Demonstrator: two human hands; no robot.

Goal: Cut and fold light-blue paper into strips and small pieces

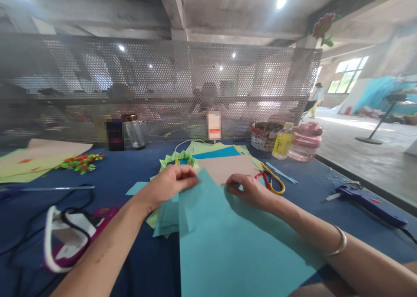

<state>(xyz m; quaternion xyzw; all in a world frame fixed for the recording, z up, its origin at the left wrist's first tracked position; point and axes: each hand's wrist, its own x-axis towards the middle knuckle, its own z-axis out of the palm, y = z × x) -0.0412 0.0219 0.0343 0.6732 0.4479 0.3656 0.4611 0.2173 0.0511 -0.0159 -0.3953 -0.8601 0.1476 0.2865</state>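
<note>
While both hands met over one teal sheet, its lower end ran out of view

Although the teal sheet (228, 253) filled the middle of the table (148, 262), the bottom edge of the view cut it off. At its upper left corner lay the left hand (177, 181), thumb and fingers close together; I could not tell whether they pinched the paper. At its upper right edge the right hand (246, 190) had its fingers curled inward, and their grip could not be made out either. Left of the sheet, the left forearm partly covered a magenta object (78, 240) with a white loop. Pleated green paper (166, 163) showed only in part behind the left hand, beyond the sheet.

Right of the sheet, the right hand hid the blades of the yellow-handled scissors (276, 184). Farther beyond it on that side stood a bottle (282, 142), its yellow label printed too small to read. Straight beyond the sheet, pixel blocks blurred an upright screen (213, 125), and a perforated panel (163, 84) veiled the people behind
</note>
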